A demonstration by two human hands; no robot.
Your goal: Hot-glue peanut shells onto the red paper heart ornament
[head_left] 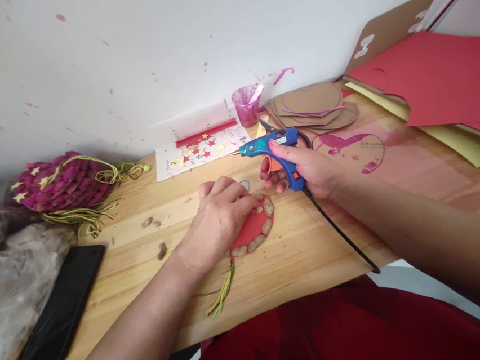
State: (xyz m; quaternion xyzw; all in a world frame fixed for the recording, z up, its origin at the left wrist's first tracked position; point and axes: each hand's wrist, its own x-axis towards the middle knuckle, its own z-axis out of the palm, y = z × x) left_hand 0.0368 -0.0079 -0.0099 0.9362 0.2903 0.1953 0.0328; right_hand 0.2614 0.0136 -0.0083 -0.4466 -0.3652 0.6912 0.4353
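Note:
My right hand (306,165) is wrapped round a blue glue gun (291,163), its nozzle pointing left above the table. A red disc (253,227) lies flat below, with peanuts (257,243) set along its edge and a yellow-green tassel (221,296) at its near side. Over the disc's upper left part is my left hand (225,212), fingers bent and pressed together near a peanut at the top edge. Whether those fingertips grip that peanut is too small to tell. A black cord runs from the gun towards the table's front edge.
Scissors (267,125), a pink cup (247,108), star cutouts on paper (203,151) and cardboard pieces (309,105) lie behind. Left are purple peanut pieces (64,183), a phone (63,307) and a plastic bag (17,292). Red sheets (442,78) lie right; loose peanuts (161,250) near the left hand.

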